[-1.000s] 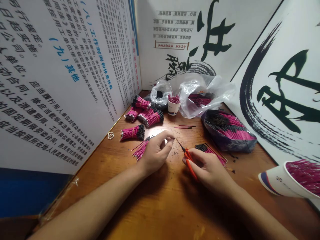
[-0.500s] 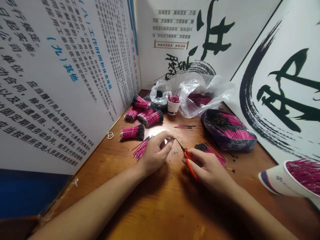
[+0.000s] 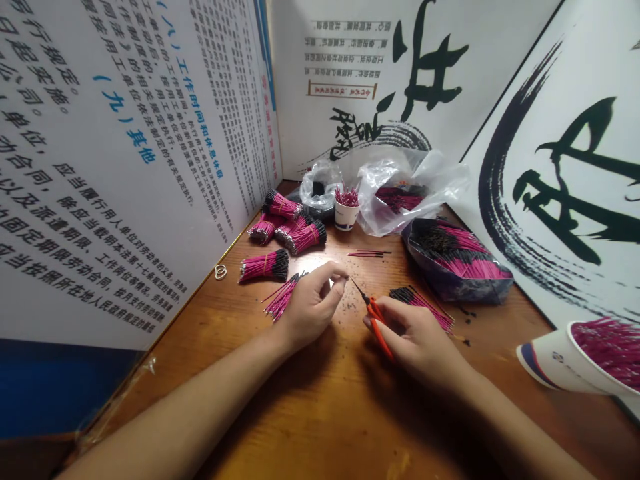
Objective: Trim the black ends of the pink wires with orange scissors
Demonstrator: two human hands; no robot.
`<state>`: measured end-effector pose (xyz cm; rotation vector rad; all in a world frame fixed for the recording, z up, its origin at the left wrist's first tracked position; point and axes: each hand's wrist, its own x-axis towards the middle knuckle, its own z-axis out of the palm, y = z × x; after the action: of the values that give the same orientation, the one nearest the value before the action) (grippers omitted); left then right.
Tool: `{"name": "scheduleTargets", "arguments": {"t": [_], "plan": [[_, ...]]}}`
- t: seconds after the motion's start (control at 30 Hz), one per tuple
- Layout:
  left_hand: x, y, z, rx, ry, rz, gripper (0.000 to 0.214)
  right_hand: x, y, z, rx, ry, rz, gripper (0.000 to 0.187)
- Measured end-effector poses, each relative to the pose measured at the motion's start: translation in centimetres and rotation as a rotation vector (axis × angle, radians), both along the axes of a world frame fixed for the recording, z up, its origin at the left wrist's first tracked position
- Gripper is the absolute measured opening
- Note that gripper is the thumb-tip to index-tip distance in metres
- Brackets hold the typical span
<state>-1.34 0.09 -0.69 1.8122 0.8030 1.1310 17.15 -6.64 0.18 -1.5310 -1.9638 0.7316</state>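
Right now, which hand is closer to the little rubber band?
The left hand is closer: the rubber band lies off to its left. The right hand is much farther away, past the left hand, holding the scissors.
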Motion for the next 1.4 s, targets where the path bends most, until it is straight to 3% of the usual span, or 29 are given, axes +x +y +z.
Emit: {"name": "scheduleTargets", "arguments": {"t": [1.4], "plan": [[0.08, 0.05, 0.48, 0.010, 0.067, 0.062, 0.015, 0.28, -0.07, 0.26, -0.008, 0.000, 0.006, 0.029]]}}
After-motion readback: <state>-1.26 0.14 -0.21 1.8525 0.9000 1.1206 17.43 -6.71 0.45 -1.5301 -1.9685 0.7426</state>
